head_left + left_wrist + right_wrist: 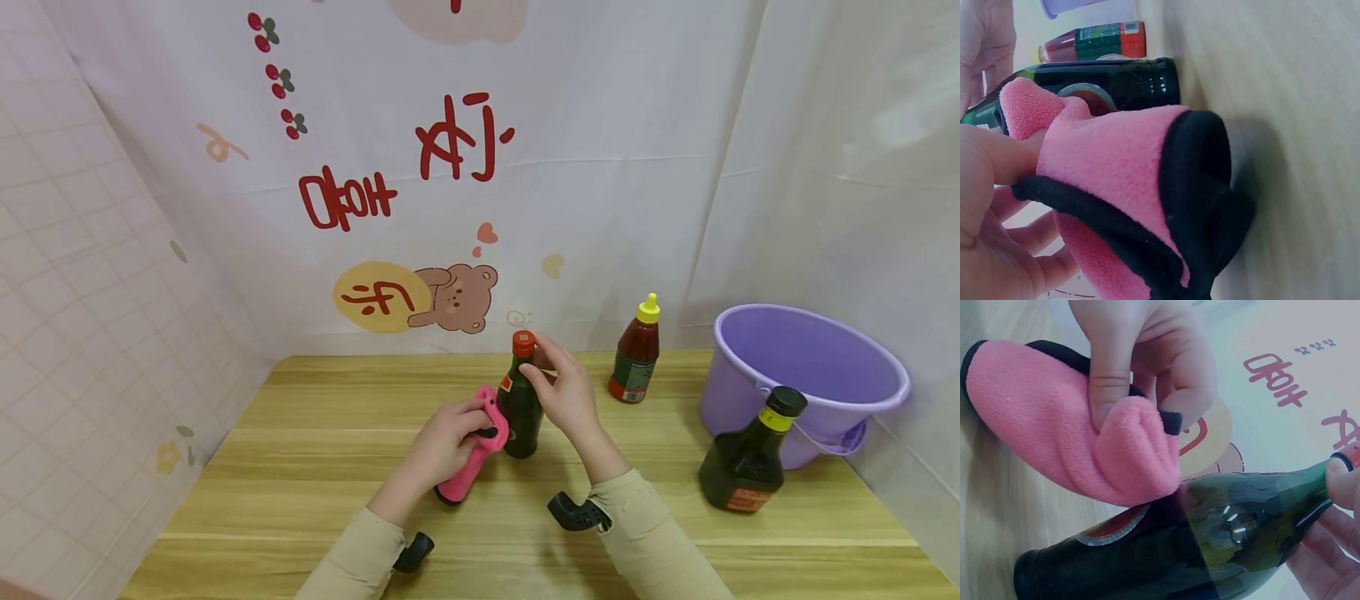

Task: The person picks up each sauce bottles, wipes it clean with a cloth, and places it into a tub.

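Note:
A dark green glass bottle point(522, 417) with a red cap stands upright near the middle of the table. My right hand point(567, 392) holds it by the neck, thumb and fingers just below the cap. In my left hand point(447, 442) a pink cloth point(463, 475) with black edging is pinched between thumb and fingers. The bunched cloth point(1141, 450) lies against the bottle's side in the right wrist view, and its loose part hangs down toward the table. The left wrist view shows the cloth point(1110, 156) partly covering the bottle point(1129, 81).
A red sauce bottle point(634, 354) with a yellow nozzle stands behind, to the right. Farther right, a dark bottle point(746, 462) with a black cap stands before a purple bucket point(810, 404). A printed white curtain point(600, 208) hangs behind the wooden table point(300, 467).

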Available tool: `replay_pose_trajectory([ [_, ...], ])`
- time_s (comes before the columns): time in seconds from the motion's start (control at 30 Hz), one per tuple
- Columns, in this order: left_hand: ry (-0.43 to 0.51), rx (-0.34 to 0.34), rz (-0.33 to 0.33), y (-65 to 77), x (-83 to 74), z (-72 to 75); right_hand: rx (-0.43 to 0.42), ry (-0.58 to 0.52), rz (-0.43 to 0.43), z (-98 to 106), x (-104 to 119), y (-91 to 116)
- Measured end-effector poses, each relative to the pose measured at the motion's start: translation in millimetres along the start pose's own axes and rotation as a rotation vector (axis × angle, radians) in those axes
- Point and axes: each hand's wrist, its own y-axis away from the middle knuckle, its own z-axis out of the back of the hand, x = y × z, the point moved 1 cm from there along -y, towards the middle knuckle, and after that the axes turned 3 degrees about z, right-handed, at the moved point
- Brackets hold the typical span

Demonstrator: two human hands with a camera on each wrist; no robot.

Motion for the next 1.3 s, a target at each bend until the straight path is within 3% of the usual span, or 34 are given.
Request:
replay_pose_trajectory([
  [0.2,-0.032,0.035,-0.015,0.2,1.0,-4.8,0.001,-0.004,-0.001,0,0,0],
  [0.5,-0.149,0.164,0.003,5.7,0.5,-16.9,0.002,-0.008,-0.001,0,0,2],
  [0.87,-0.202,0.236,0.024,-1.2,-2.0,-22.5,-0.004,-0.015,-0.001,0,-2,1],
  [1.07,-0.25,0.259,0.043,-4.1,-3.1,-26.6,0.022,-0.074,-0.025,1,-4,1],
  [1.3,-0.22,0.283,0.084,-4.7,-2.8,-24.6,0.048,-0.108,-0.04,4,-4,-1],
])
